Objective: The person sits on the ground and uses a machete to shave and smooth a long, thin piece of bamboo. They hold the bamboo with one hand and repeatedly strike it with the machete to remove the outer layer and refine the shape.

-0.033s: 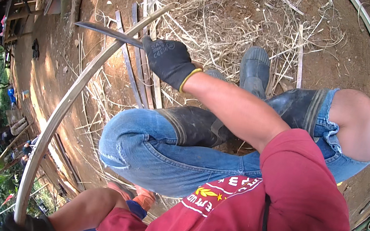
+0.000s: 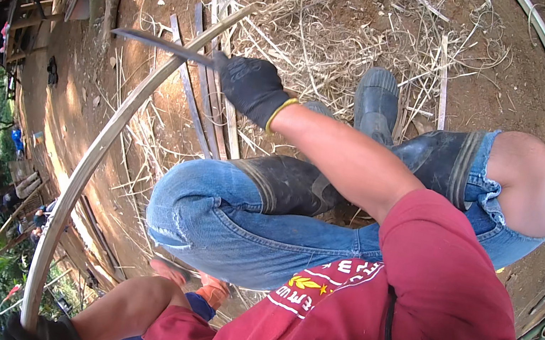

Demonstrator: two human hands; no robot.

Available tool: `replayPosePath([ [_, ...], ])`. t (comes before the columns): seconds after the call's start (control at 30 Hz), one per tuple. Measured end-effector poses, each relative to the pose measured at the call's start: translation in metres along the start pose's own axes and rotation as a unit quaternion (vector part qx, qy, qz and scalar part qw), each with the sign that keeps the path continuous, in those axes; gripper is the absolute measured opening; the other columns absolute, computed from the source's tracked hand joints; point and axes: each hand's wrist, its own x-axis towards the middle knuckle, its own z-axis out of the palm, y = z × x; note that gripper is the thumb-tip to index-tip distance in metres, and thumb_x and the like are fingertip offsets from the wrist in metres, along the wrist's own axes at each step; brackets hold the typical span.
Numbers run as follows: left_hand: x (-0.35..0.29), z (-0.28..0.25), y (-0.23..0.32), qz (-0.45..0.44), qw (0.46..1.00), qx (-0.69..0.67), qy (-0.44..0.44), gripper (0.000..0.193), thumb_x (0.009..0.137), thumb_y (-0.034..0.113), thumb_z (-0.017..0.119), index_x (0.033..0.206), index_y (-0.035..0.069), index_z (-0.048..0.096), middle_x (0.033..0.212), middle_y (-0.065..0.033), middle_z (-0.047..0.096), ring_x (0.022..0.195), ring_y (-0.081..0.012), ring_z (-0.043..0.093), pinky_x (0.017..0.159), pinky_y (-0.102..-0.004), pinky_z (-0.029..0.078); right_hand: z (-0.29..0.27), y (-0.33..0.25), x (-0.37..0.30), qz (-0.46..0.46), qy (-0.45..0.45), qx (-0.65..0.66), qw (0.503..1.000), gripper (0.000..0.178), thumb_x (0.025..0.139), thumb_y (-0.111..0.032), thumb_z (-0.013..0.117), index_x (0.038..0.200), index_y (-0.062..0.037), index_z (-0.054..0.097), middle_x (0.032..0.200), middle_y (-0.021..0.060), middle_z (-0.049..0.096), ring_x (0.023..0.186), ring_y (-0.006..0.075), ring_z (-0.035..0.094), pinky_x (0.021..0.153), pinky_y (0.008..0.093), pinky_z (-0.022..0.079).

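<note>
Black-gloved right hand (image 2: 251, 89): clenched on long dark metal blade (image 2: 157, 43), which crosses over pale curved wooden strip (image 2: 103, 136); black-gloved left hand (image 2: 48, 333) grasps strip's lower end. Maroon fabric shirt (image 2: 453, 294): white lettering (image 2: 294, 300), yellow leaf emblem (image 2: 302, 283). Right glove's print (image 2: 258, 67) blurred.

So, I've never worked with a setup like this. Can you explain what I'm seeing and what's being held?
There's no robot here: these are a person's own gloved hands. A wide fisheye camera worn on their head looks down, so straight edges bend near the rim. The right hand grips a knife, its blade crossing a long curved strip. The left hand, low in the picture, holds the strip's near end. On the brown ground lie pale shavings and, left of the boots, flat strips.
</note>
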Motion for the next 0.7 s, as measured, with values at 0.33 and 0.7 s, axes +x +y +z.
replayPosePath([
  [0.33, 0.004, -0.028, 0.016, 0.002, 0.990, 0.131, -0.048, 0.037, 0.106, 0.035, 0.038, 0.073, 0.018, 0.041, 0.058, 0.0056, 0.032, 0.045, -0.0062, 0.030, 0.042, -0.0221, 0.026, 0.040, 0.055, 0.030, 0.099, 0.074, 0.047, 0.991, 0.028, 0.098, -0.024, 0.043, 0.095, -0.0095, 0.068, 0.085, 0.0144, 0.071, 0.074, 0.0269, 0.072, 0.066, 0.0446, 0.057],
  [0.7, 0.007, 0.008, -0.006, -0.003, 0.998, 0.020, -0.062, 0.038, 0.105, 0.034, 0.039, 0.071, 0.018, 0.042, 0.057, 0.0068, 0.033, 0.043, -0.0056, 0.030, 0.041, -0.0212, 0.027, 0.036, 0.113, 0.058, 0.170, -0.014, -0.033, 0.985, 0.034, 0.097, -0.022, 0.043, 0.120, -0.0045, 0.062, 0.104, 0.0179, 0.072, 0.090, 0.0334, 0.072, 0.079, 0.0476, 0.057],
])
